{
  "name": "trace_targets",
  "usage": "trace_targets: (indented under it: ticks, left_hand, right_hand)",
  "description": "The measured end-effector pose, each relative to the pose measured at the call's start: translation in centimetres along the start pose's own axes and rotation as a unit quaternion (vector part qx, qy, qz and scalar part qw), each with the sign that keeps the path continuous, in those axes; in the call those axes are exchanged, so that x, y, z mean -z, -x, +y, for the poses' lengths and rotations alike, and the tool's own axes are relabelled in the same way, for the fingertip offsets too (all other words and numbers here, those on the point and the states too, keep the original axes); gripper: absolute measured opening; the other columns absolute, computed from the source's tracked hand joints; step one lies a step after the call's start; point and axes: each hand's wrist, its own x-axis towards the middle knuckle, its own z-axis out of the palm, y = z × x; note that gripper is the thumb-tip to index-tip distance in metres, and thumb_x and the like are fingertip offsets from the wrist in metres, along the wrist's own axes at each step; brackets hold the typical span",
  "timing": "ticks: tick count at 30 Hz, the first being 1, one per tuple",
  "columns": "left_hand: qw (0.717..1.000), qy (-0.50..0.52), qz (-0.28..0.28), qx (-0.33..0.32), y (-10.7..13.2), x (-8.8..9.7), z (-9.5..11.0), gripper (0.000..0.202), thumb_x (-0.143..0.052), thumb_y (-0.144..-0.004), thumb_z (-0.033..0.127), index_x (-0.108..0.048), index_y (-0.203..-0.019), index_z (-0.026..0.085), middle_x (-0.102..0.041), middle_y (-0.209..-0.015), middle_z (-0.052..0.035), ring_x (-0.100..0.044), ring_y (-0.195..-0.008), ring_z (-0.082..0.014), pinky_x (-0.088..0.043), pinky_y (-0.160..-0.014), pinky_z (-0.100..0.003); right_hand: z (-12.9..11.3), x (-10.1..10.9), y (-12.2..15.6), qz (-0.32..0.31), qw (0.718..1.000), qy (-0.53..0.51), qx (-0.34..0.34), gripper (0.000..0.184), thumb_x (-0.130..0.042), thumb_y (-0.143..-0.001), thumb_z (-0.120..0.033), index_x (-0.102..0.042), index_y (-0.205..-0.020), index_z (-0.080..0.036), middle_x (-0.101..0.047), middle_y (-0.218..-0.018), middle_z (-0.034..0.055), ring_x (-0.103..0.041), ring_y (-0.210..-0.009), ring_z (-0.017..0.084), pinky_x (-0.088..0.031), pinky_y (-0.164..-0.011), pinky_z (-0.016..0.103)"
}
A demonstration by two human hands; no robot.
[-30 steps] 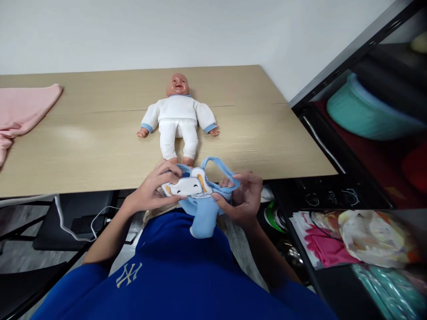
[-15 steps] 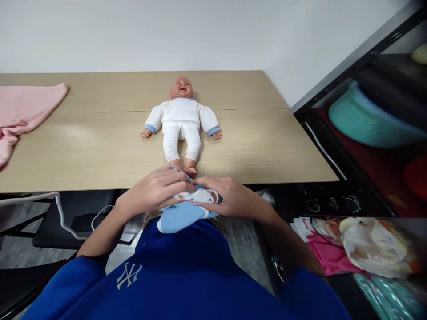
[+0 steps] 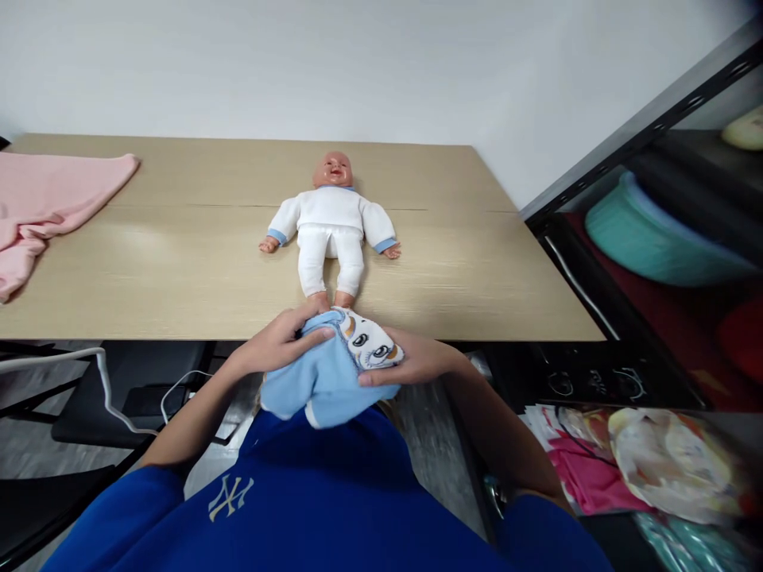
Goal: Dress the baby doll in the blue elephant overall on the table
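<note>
At the front edge of the table I hold small light blue baby pants (image 3: 325,381), with two short legs hanging toward me and a white panel with a cartoon face turned up. My left hand (image 3: 277,342) grips their left side, its thumb on top of the cloth. On the other side, my right hand (image 3: 411,357) pinches the edge by the panel, thumb on top and fingers underneath, hidden. Just beyond lies a baby doll (image 3: 331,214) on its back, in a white top and white leggings with blue cuffs. Its bare feet are partly covered by the pants.
A pink cloth (image 3: 53,199) lies on the left of the wooden table (image 3: 477,270). To the right stands a shelf with a turquoise basin (image 3: 661,234), and plastic-wrapped items (image 3: 668,461) sit lower down. A white cable (image 3: 104,381) and black chair (image 3: 125,389) are at the left.
The pants have been spread out, so both legs and the cartoon face now show more fully. My hands have moved slightly apart. The view has tilted up a little.
</note>
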Motion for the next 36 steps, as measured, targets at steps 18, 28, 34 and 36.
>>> trace_targets:
  ticks: [18,28,34,36]
  left_hand:
    - [0.975,0.157,-0.15,0.04,-0.4,1.7,-2.7,0.05,-0.1,-0.09,0.061,-0.079,-0.087,0.015,-0.075,-0.083,-0.0031,-0.069,-0.078,-0.0183,-0.059,-0.072,-0.026]
    - [0.974,0.116,-0.161,0.113,0.7,2.9,-2.6,0.068,-0.107,-0.081,0.048,-0.083,-0.137,0.018,-0.088,-0.127,-0.0105,-0.082,-0.113,-0.0295,-0.069,-0.095,-0.036]
    - [0.978,0.137,-0.099,0.124,0.6,2.8,-2.7,0.035,-0.091,-0.1,0.049,-0.086,-0.112,0.017,-0.088,-0.109,-0.0081,-0.081,-0.102,-0.0252,-0.066,-0.092,-0.034]
    - [0.975,0.18,-0.047,0.123,0.6,2.1,-3.2,0.037,-0.09,-0.1,0.051,-0.087,-0.116,0.017,-0.089,-0.115,-0.0101,-0.081,-0.111,-0.027,-0.066,-0.102,-0.037]
  right_hand:
    - [1.5,-2.3,-2.2,0.025,0.995,-0.079,0.048,0.084,-0.101,-0.091,-0.062,-0.071,-0.161,-0.027,-0.078,-0.158,0.0113,-0.069,-0.157,0.035,-0.048,-0.142,0.057]
    - [1.8,-2.8,-3.2,0.127,0.982,-0.137,0.002,0.077,-0.1,-0.091,-0.059,-0.07,-0.153,-0.025,-0.078,-0.155,0.0133,-0.076,-0.145,0.034,-0.061,-0.131,0.055]
    - [2.2,-1.1,-3.8,0.037,0.991,-0.127,-0.016,0.071,-0.098,-0.094,-0.057,-0.073,-0.153,-0.027,-0.08,-0.157,0.0113,-0.076,-0.148,0.036,-0.061,-0.131,0.054]
    - [2.7,-1.0,-3.8,0.014,0.991,-0.13,-0.018,0.084,-0.101,-0.09,-0.06,-0.069,-0.159,-0.026,-0.079,-0.159,0.0125,-0.074,-0.151,0.037,-0.06,-0.132,0.053]
